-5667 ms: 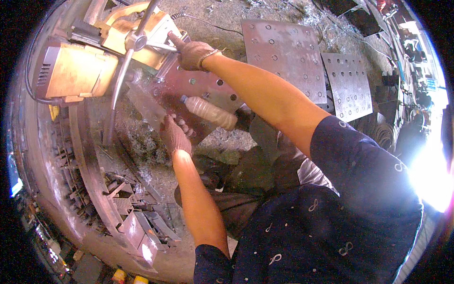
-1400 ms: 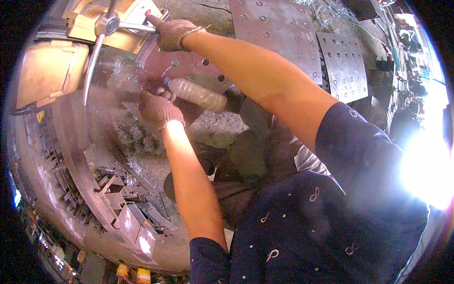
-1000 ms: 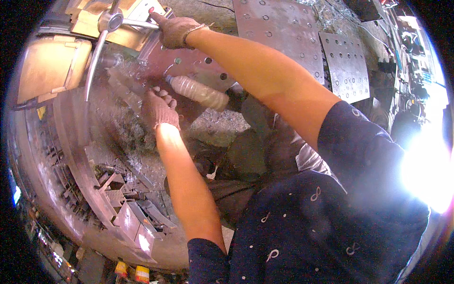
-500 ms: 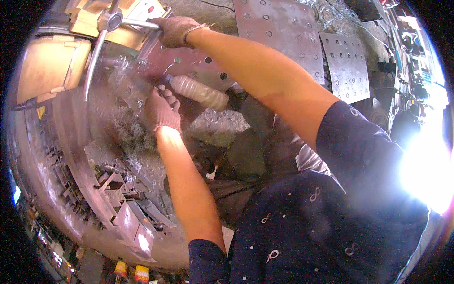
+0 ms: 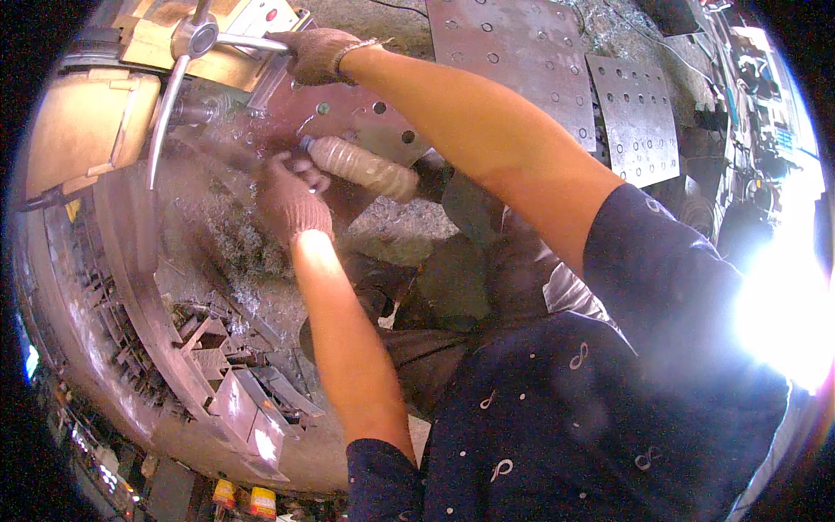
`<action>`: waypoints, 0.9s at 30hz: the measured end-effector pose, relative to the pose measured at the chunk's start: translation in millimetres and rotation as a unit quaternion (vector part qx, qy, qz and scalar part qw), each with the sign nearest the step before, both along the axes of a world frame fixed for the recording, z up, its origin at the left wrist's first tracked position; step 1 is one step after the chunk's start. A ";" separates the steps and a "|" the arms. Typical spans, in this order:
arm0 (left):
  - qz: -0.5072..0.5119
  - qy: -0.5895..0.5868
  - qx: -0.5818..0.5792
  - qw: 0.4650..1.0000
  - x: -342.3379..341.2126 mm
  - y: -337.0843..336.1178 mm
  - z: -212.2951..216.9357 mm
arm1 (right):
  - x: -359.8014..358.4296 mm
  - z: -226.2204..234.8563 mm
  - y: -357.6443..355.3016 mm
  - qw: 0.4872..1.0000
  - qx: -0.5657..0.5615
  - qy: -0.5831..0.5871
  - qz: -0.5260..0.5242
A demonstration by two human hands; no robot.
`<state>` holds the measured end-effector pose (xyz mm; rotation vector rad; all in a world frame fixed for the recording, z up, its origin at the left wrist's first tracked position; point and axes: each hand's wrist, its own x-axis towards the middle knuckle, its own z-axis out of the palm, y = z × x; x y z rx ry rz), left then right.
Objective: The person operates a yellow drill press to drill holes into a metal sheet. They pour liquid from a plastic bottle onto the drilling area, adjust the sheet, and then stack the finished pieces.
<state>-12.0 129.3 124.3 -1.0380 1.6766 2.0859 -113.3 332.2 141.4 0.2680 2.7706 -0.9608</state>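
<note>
My right hand (image 5: 322, 56), in a brownish knit glove, is closed around the end of a metal lever (image 5: 248, 42). The lever is one of several spokes on a round hub (image 5: 202, 36) of a yellowish machine. My left hand (image 5: 294, 193), gloved alike, is lower down, its fingers curled and a little blurred. Whether anything is inside them I cannot make out. Just beside its fingertips a clear ribbed plastic bottle (image 5: 361, 167) with a blue cap lies tilted, cap toward the machine. Under and behind it is a reddish-brown metal plate (image 5: 348, 103) with round holes.
Metal shavings (image 5: 239, 235) are scattered left of my left hand. A curved metal rim (image 5: 130, 261) runs down the left side, near scrap metal pieces (image 5: 248, 409). Large drilled plates (image 5: 513, 52) lie at the top, with a smaller drilled plate (image 5: 633, 122) beside them.
My left hand has shifted slightly up and left, its fingers a little looser beside the bottle. My right hand keeps its grip on the lever. The whole view has drifted slightly.
</note>
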 end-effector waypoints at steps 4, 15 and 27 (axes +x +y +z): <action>-0.032 -0.006 0.042 0.999 -11.3 -17.0 -10.5 | -4.7 -9.9 2.4 1.000 0.004 0.009 0.000; -0.033 0.014 0.035 0.999 -0.5 3.1 -4.2 | -4.4 -11.3 2.0 1.000 0.003 0.005 0.013; -0.090 -0.020 0.032 0.995 -11.7 -37.7 -14.0 | 5.8 1.4 -2.0 0.999 -0.026 0.027 0.012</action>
